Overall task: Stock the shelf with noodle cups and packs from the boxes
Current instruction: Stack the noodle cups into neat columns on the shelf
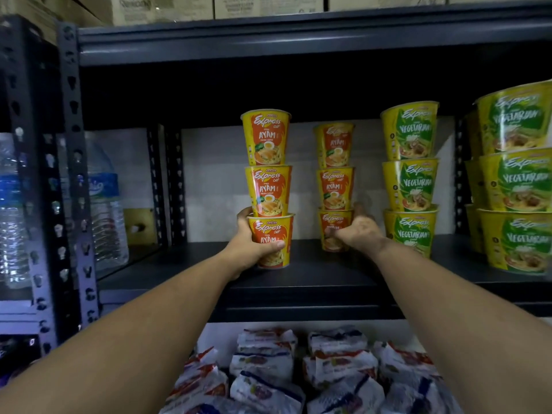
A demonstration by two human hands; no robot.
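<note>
Two stacks of three orange-and-yellow "Ayam" noodle cups stand on the dark shelf (313, 273). My left hand (251, 246) grips the bottom cup (273, 234) of the nearer, left stack (268, 186). My right hand (358, 231) curls round the bottom cup (333, 225) of the farther stack (334, 165), partly hiding it. Green-and-yellow "Vegetarian" cup stacks (410, 177) stand to the right, with bigger ones (519, 180) at the far right.
White noodle packs (298, 369) fill the shelf below. Water bottles (101, 204) stand in the neighbouring rack on the left, behind a perforated metal post (77, 174). Cardboard boxes (215, 6) sit on the top shelf.
</note>
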